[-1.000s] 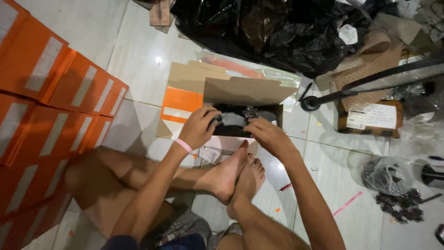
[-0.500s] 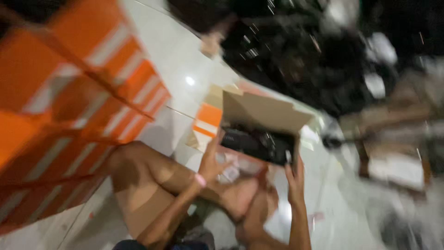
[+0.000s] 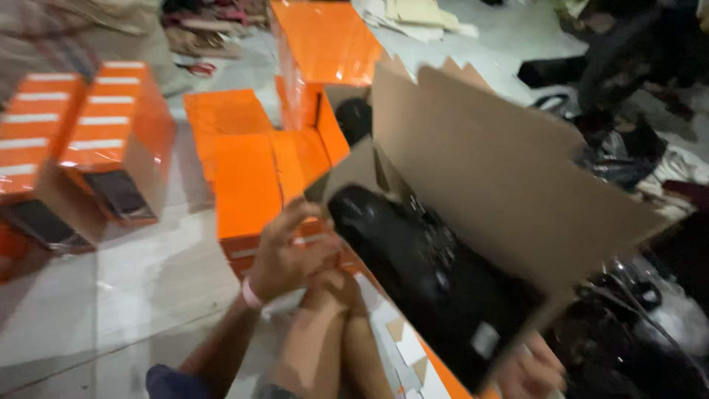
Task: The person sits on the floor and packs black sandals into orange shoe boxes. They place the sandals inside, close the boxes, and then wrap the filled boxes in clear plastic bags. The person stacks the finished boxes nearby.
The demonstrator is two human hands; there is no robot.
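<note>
1. Pale tiled floor [image 3: 111,295] spreads under the clutter; dark bags [image 3: 635,148] lie at right
2. Orange boxes [image 3: 244,162] with white stripes stand stacked at left and behind
3. Open cardboard box [image 3: 502,177], black gear [image 3: 428,273] inside, now raised and tilted; left hand [image 3: 288,255] fingers grasp its near edge, right hand [image 3: 528,373] grips beneath

We are counting one open cardboard box [image 3: 509,177] holding one black object [image 3: 436,288], roughly five orange boxes [image 3: 244,185] lying on the floor [image 3: 111,295], though blur makes that uncertain, and two hands [image 3: 284,255].
</note>
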